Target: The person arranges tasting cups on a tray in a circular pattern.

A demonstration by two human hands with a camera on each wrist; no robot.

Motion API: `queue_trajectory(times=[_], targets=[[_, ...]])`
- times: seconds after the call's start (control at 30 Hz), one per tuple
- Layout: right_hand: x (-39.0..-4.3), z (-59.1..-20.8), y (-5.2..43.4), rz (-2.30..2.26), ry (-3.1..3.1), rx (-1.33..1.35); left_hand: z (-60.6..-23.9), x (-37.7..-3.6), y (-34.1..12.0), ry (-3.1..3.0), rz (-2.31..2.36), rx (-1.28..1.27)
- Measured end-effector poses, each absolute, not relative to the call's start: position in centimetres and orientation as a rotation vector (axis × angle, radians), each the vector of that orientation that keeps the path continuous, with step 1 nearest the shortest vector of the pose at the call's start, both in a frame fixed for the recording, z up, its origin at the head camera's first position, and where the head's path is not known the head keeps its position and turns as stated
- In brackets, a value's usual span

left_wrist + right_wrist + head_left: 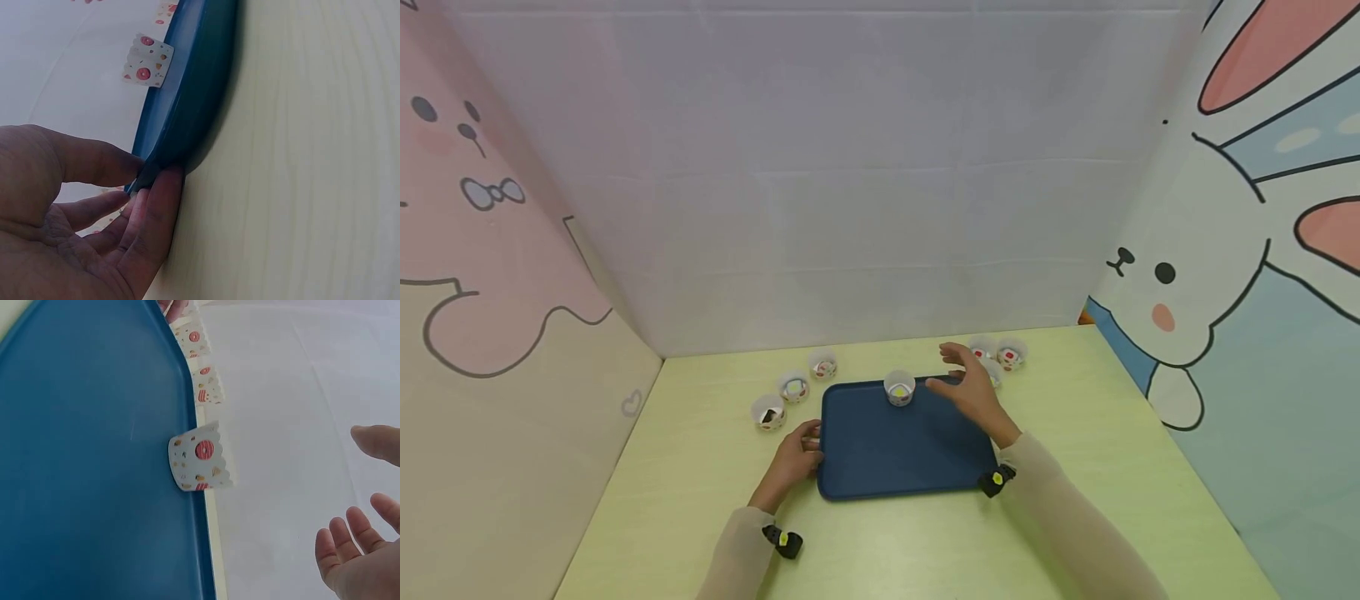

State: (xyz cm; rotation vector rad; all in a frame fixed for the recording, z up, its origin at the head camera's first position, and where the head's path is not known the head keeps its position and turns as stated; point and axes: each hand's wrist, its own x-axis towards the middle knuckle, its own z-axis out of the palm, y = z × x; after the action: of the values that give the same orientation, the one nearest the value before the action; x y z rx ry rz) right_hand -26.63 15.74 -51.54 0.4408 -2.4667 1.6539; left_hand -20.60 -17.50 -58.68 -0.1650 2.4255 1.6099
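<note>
The left hand [792, 461] pinches the blue tray's [880, 454] edge, while the right hand [973, 392], fingers loose, hovers by a cup [899, 388], probably not touching.

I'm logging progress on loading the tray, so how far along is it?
Done: one small white paper cup stands on the dark blue plastic tray. In hand: the left hand holds the tray's edge; the open right hand hovers beside that cup. Left: about six similar cups still sit on the pale green table.
</note>
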Motion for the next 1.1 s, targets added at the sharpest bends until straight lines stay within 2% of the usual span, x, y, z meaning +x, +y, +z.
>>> queue_trajectory(times=[0.53, 1.1], targets=[[-25.7, -51.7, 19.5, 1.598, -2.439, 0.328, -58.7, -20.6, -17.5, 2.439, 1.604, -0.152], [-26.8, -53.2, 22.6, 1.609, -2.372, 0.1, -58.8, -20.6, -17.6, 2.417, 1.621, -0.157]])
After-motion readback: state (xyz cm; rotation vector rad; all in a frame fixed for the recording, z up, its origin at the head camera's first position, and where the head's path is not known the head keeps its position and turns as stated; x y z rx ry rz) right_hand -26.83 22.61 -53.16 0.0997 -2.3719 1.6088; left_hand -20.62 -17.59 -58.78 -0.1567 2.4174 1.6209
